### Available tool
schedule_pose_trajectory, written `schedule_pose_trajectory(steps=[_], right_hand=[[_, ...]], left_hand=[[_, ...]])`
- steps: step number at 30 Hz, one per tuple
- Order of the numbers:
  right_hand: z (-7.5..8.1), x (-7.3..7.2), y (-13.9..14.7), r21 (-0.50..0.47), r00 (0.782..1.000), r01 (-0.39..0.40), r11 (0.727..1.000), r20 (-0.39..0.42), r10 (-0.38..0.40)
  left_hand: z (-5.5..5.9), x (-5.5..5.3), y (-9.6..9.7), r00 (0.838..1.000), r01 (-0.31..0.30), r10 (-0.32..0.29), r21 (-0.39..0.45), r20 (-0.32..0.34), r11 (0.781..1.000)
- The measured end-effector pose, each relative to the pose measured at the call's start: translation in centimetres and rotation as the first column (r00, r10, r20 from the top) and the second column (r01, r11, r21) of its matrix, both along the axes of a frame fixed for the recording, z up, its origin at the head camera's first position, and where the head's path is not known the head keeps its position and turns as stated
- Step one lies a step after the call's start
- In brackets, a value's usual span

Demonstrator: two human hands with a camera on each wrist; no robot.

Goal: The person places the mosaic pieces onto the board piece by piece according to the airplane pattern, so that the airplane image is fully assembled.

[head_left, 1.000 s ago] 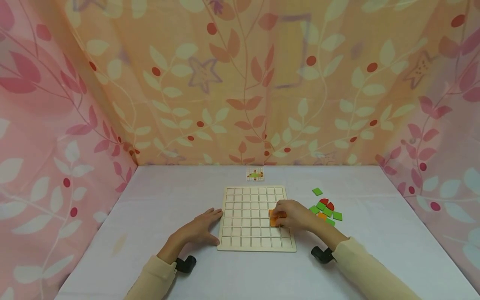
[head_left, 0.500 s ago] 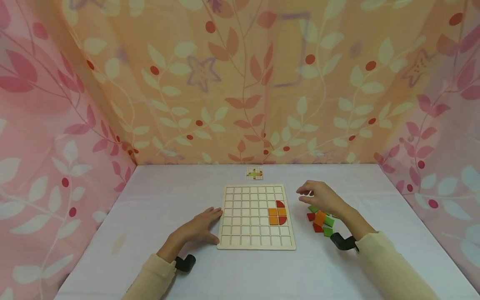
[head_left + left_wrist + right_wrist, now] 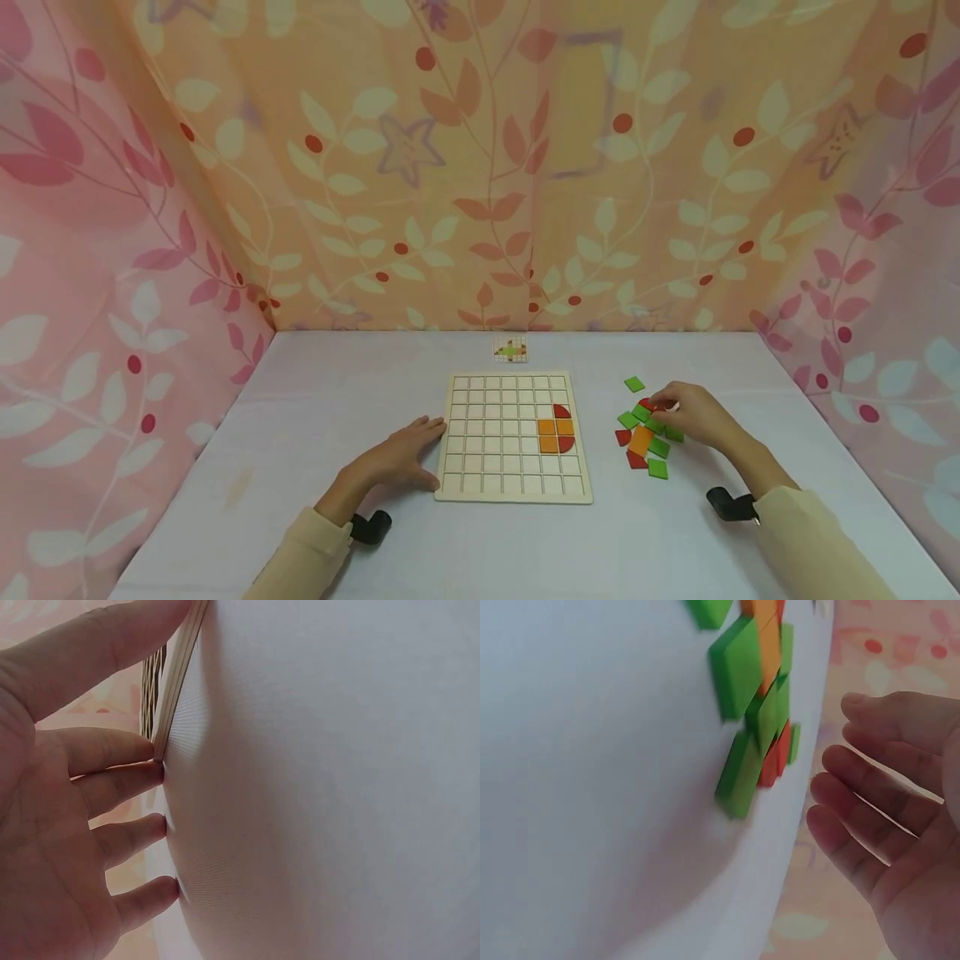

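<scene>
A pale wooden grid board (image 3: 491, 475) lies flat on the table. My left hand (image 3: 401, 457) rests beside its left edge with fingers spread; in the left wrist view, thumb and index finger touch the board's edge (image 3: 178, 682). Toward the board's right side sit three orange squares (image 3: 547, 444), with a red quarter-circle (image 3: 562, 411) above them and another red quarter-circle (image 3: 566, 445) at lower right. My right hand (image 3: 693, 412) hovers at the loose tiles, fingertips close over a red piece (image 3: 646, 404). The right wrist view shows its fingers (image 3: 870, 799) loosely bent, holding nothing.
Right of the board, several green squares (image 3: 657, 469), red pieces (image 3: 637, 459) and an orange tile (image 3: 641, 440) lie in an overlapping heap. One green square (image 3: 634, 383) lies apart behind it. A small pattern card (image 3: 510, 347) lies near the back. Patterned curtains surround the table (image 3: 360, 367).
My right hand has left the orange tiles on the board and moved right, over the loose tiles. It uncovers the red quarter-circles on the board. My left hand stays put.
</scene>
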State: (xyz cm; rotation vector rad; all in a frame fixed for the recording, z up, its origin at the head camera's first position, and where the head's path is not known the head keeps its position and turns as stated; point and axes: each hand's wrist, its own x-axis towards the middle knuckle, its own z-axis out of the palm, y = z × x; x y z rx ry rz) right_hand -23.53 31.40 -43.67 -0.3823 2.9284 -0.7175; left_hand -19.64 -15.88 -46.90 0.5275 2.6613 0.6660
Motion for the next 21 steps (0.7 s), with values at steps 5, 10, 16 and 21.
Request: schedule_pose_trajectory(steps=[5,10,16,21], right_hand=[[-0.6,0.4,1.7,0.018,0.997,0.040,0.999,0.071,-0.041],[-1.5,0.5,2.7,0.043,0.995,0.040,0.998,0.086,-0.044],[-2.3,0.6,2.7,0.047,0.999,0.004,0.999,0.034,-0.005],[-2.5,0.7,2.3,0.081,1.000,-0.014,0.997,0.025,0.012]], left_hand=[[0.0,0.0,0.0,1.000,0.002,-0.002,0.001,0.003,1.000],[0.1,0.1,0.1,1.000,0.004,-0.004,-0.001,0.003,1.000],[0.2,0.1,0.1,1.000,-0.007,0.007,-0.008,0.001,1.000],[0.2,0.1,0.1,1.000,-0.006,0.006,-0.004,0.004,1.000]])
